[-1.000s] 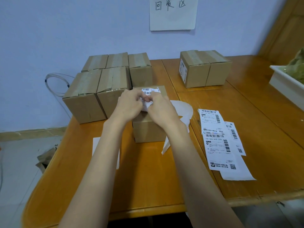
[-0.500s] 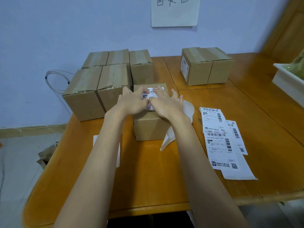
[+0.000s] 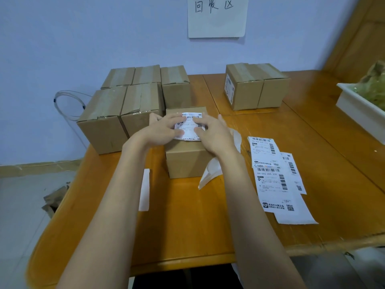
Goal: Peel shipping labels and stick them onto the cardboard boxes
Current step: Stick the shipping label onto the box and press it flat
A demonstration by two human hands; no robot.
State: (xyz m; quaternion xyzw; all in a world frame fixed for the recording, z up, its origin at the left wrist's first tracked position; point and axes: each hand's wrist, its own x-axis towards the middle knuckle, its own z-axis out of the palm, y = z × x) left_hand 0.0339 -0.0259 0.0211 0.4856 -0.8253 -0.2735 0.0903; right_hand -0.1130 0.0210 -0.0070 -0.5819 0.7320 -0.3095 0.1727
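label on box top, under both flat hands, left hand, right hand

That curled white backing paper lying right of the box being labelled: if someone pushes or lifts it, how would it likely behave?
The backing paper looks thin and already curls off the table, so it would probably flop when lifted. Being a bare sheet, it is likely very light and would slide or flutter rather than resist a push. Its glossy look suggests slipperiness.

Flat hands (both) on box's label
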